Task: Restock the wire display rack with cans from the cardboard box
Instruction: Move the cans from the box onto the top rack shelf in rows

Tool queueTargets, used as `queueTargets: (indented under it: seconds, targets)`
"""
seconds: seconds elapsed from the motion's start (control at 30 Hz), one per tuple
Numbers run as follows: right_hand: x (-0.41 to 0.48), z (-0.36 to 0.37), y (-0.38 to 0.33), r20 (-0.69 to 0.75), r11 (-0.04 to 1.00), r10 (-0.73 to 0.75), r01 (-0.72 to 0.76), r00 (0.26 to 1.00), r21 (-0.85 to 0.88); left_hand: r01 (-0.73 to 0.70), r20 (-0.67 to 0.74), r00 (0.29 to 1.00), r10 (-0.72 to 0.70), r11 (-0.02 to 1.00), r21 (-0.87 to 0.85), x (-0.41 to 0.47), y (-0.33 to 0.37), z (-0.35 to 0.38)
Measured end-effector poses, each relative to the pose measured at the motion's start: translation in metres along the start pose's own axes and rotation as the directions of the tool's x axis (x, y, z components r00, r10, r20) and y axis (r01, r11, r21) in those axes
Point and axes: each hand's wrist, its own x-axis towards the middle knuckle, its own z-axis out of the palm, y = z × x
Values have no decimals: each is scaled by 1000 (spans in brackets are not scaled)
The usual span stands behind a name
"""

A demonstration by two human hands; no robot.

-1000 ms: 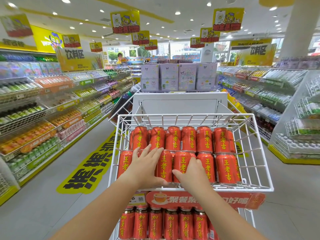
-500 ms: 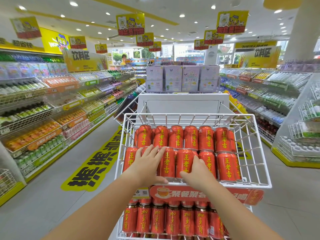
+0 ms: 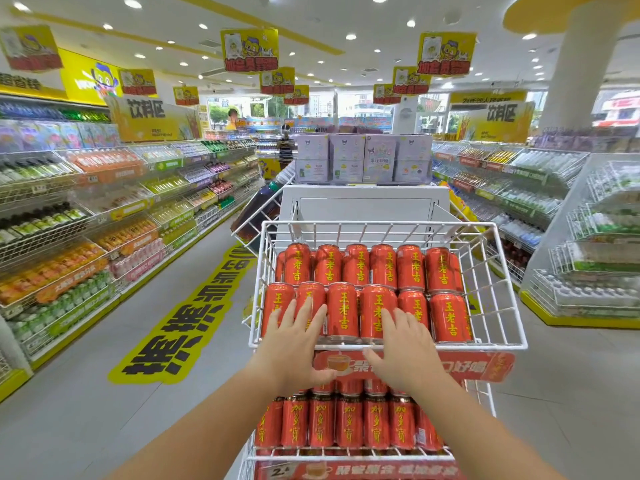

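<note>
Both hands have slid back toward the front rail since half a second ago, and the right one has uncurled. Now the left hand (image 3: 294,341) lies with straight fingers against the front row of red cans (image 3: 343,313), and the right hand (image 3: 405,348) rests spread on cans near the middle, thumb over the red sign strip (image 3: 485,367). Neither holds a can. The top basket of the wire display rack (image 3: 377,224) shows two full rows and the lower-shelf cans (image 3: 349,424) are packed tight, so restocking looks nearly done here. The cardboard box is out of view.
</note>
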Motion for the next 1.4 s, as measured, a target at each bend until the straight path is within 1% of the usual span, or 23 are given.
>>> queueTargets:
  seconds: [0.1, 0.2, 0.37, 0.5, 0.7, 0.83, 0.93, 1.0, 1.1, 1.2, 1.27, 1.33, 1.4]
  targets:
    - [-23, 4, -11, -35, 997, -28, 25, 999, -77, -2, -24, 1000, 2, 1000, -11, -15, 0, 9]
    - [-46, 12, -23, -83, 995, -22, 14, 996, -98, -16, -49, 999, 15, 1000, -20, -32, 3, 19]
    - [-85, 41, -34, -48, 994, -13, 8, 999, -109, -63, -68, 996, 58, 995, -73, -64, 14, 54]
    - [-114, 87, -37, 49, 990, -48, 54, 998, -127, -44, -40, 998, 39, 992, -122, -98, 25, 95]
    - [-146, 184, -40, 236, 984, -119, 146, 965, -102, 55, 140, 990, -33, 987, -154, -147, 33, 192]
    - [-173, 264, -37, 409, 979, -144, 190, 901, -74, 126, 251, 965, -80, 977, -173, -180, 50, 265]
    - [-197, 325, -35, 488, 972, -169, 225, 856, -59, 141, 315, 946, -78, 973, -184, -206, 63, 326]
    - [-215, 367, -33, 524, 975, -171, 220, 834, -32, 158, 371, 926, -76, 968, -196, -225, 70, 369]
    - [-244, 427, -30, 598, 978, -166, 211, 784, -6, 203, 475, 876, -86, 958, -200, -255, 83, 437]
    - [-278, 491, -20, 697, 977, -167, 210, 697, 24, 233, 557, 827, -79, 949, -211, -290, 97, 507]
    - [-298, 529, -16, 731, 976, -174, 214, 660, 40, 230, 602, 796, -66, 952, -200, -316, 107, 549]
    - [-320, 570, -12, 744, 973, -191, 223, 641, 57, 248, 660, 748, -72, 952, -177, -337, 116, 583]
    - [-338, 608, -8, 779, 975, -183, 209, 600, 69, 237, 723, 688, -62, 961, -143, -353, 123, 614]
